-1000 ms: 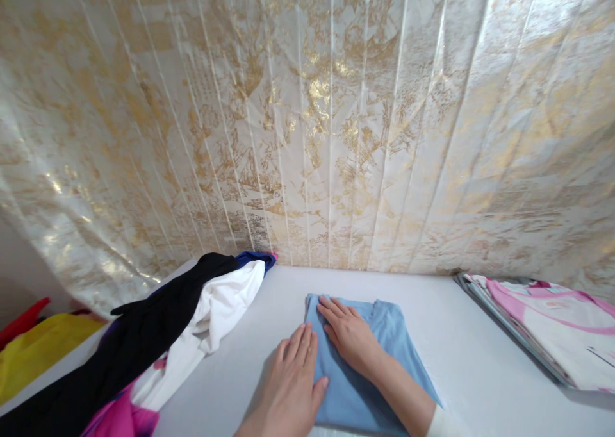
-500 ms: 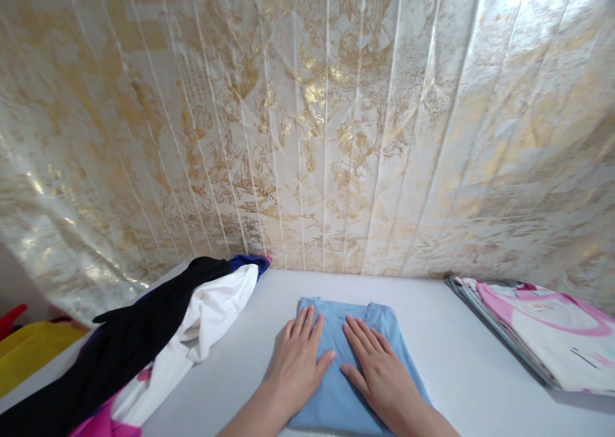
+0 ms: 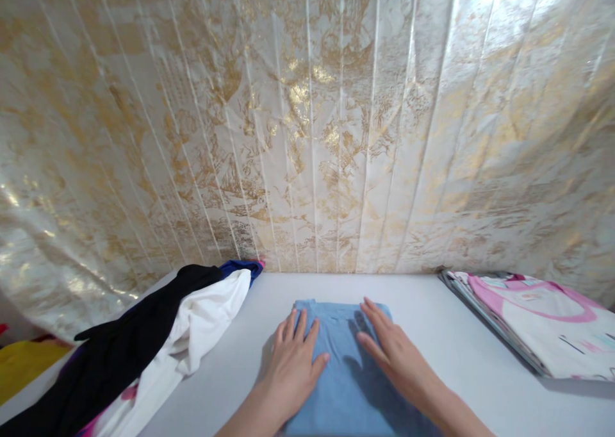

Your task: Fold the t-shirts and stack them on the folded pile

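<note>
A folded light-blue shirt (image 3: 336,386) lies on the white table at the bottom middle, its neckline toward the wall. On its left side rests my left hand (image 3: 295,363), fingers spread and pointing away from me. My right hand (image 3: 396,354) is over the shirt's right side, tilted on edge with the fingers stretched out. A shadow falls on the cloth beneath it, so the palm seems lifted; whether the fingertips touch is unclear. Neither hand grasps the cloth.
A loose heap with a black garment (image 3: 139,321) and a white garment (image 3: 211,315) lies on the left, a yellow cloth (image 3: 26,366) beyond. To the right is a folded stack topped by a white shirt with pink trim (image 3: 552,328). A gold-patterned sheet (image 3: 307,136) covers the wall behind.
My right hand has moved right and tilted up off the shirt, where it lay flat before. My left hand stays on the shirt's left side. The view has turned slightly right.
</note>
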{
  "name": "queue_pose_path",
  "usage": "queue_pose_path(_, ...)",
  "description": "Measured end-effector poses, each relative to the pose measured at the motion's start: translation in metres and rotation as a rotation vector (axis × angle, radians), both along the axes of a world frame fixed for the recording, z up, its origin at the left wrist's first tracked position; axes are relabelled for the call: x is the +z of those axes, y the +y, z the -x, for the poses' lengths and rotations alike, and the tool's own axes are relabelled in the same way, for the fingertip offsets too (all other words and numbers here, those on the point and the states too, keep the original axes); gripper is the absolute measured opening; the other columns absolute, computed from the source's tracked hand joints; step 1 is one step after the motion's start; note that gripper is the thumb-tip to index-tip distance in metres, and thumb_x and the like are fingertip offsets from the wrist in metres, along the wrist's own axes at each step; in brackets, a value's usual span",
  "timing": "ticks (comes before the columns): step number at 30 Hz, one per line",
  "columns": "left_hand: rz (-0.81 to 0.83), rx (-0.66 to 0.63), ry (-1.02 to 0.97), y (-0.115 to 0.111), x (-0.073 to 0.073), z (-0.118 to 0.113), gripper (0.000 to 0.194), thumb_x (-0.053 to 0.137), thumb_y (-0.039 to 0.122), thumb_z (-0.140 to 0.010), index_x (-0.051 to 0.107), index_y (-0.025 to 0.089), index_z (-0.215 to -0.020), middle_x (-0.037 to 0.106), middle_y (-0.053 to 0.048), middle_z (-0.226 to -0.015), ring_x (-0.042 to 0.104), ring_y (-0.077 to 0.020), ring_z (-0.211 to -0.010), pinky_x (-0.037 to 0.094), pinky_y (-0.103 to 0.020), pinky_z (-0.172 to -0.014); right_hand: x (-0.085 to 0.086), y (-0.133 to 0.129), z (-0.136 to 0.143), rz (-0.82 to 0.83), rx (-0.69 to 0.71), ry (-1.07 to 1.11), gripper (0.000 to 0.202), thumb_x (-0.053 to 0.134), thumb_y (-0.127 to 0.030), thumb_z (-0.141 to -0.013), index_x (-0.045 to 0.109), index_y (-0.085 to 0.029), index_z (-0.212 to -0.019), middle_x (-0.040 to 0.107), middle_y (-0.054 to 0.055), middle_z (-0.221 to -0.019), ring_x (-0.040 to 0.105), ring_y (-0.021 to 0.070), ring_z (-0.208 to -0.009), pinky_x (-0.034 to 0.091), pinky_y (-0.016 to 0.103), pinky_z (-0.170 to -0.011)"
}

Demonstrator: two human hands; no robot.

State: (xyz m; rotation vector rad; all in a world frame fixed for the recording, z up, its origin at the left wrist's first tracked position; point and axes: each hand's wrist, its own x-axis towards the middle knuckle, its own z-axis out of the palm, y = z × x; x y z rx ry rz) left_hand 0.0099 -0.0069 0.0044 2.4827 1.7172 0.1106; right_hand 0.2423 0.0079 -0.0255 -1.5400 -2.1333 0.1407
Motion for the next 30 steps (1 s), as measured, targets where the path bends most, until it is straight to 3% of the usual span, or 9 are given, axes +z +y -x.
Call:
queue_pose_path(2, 0.017, -0.045, -0.037, -0.002, 0.010, -0.009, 0.057, 0.045, 0.041, -0.093, 0.037, 0.016, -0.144, 0.022, -0.013, -0.153, 0.013, -0.0315, -0.142, 0.021, -0.053, -0.113, 0.014, 0.013, -0.027, -0.053, -0.112, 0.123, 0.051, 0.037, -0.048, -0.091, 0.052, -0.018, -0.130, 0.058, 0.014, -0.132, 0.054, 0.0258, -0.121, 0.044, 0.043, -0.099)
queue_pose_path(5, 0.044, -0.221, -0.159, -0.006, 0.015, -0.031, 0.056, 0.042, 0.039, -0.095, 0.034, 0.016, -0.145, 0.018, -0.010, -0.155, 0.012, -0.0253, -0.143, 0.020, -0.048, -0.114, 0.024, 0.029, -0.061, 0.093, -0.216, 0.181, 0.039, 0.040, -0.045, -0.087, 0.062, -0.020, -0.106, 0.071, 0.010, -0.100, 0.066, 0.0239, -0.088, 0.050, 0.036, -0.078)
queue_pose_path(8, 0.078, -0.402, -0.252, -0.009, 0.008, -0.060, 0.054, 0.040, 0.037, -0.096, 0.033, 0.015, -0.145, 0.021, -0.010, -0.155, 0.016, -0.0231, -0.143, 0.022, -0.045, -0.114, 0.018, 0.038, -0.073, 0.286, -0.204, 0.150, 0.034, 0.041, -0.044, -0.084, 0.065, -0.021, -0.079, 0.072, 0.007, -0.077, 0.065, 0.0223, -0.071, 0.046, 0.032, -0.067)
queue_pose_path(10, 0.079, -0.495, -0.290, -0.011, 0.002, -0.077, 0.052, 0.040, 0.036, -0.097, 0.035, 0.014, -0.144, 0.026, -0.011, -0.154, 0.018, -0.0226, -0.143, 0.023, -0.045, -0.113, 0.011, 0.042, -0.070, 0.311, -0.191, 0.150, 0.036, 0.042, -0.047, -0.084, 0.065, -0.021, -0.072, 0.071, 0.006, -0.072, 0.064, 0.0220, -0.069, 0.044, 0.031, -0.065)
queue_pose_path(14, 0.095, -0.637, -0.315, -0.014, -0.009, -0.096, 0.046, 0.040, 0.038, -0.098, 0.042, 0.014, -0.138, 0.036, -0.012, -0.149, 0.024, -0.0243, -0.141, 0.028, -0.044, -0.110, 0.007, 0.049, -0.063, 0.265, -0.180, 0.194, 0.032, 0.049, -0.048, -0.080, 0.063, -0.021, -0.070, 0.070, 0.005, -0.071, 0.063, 0.0206, -0.069, 0.041, 0.028, -0.063)
queue_pose_path(23, 0.036, -0.793, -0.307, -0.012, -0.032, -0.097, 0.048, 0.036, 0.041, -0.100, 0.033, 0.018, -0.143, 0.036, -0.007, -0.150, 0.024, -0.0213, -0.141, 0.025, -0.041, -0.111, -0.001, 0.060, -0.058, 0.261, -0.171, 0.196, 0.022, 0.046, -0.036, -0.084, 0.060, -0.022, -0.076, 0.064, 0.000, -0.059, 0.058, 0.0167, -0.058, 0.037, 0.025, -0.057)
queue_pose_path(26, 0.037, -0.796, -0.303, -0.011, -0.031, -0.097, 0.047, 0.036, 0.040, -0.100, 0.035, 0.018, -0.142, 0.037, -0.006, -0.149, 0.026, -0.0200, -0.140, 0.026, -0.040, -0.111, -0.004, 0.061, -0.056, 0.253, -0.189, 0.164, 0.017, 0.048, -0.033, -0.083, 0.060, -0.022, -0.077, 0.064, 0.000, -0.059, 0.058, 0.0170, -0.058, 0.035, 0.025, -0.056)
queue_pose_path(30, 0.106, -0.765, -0.349, -0.008, -0.019, -0.085, 0.045, 0.038, 0.032, -0.099, 0.034, 0.019, -0.143, 0.036, -0.005, -0.150, 0.029, -0.0171, -0.139, 0.029, -0.035, -0.110, -0.004, 0.058, -0.059, 0.241, -0.198, 0.146, 0.015, 0.048, -0.030, -0.083, 0.060, -0.023, -0.088, 0.066, 0.000, -0.066, 0.060, 0.0176, -0.063, 0.036, 0.025, -0.060)
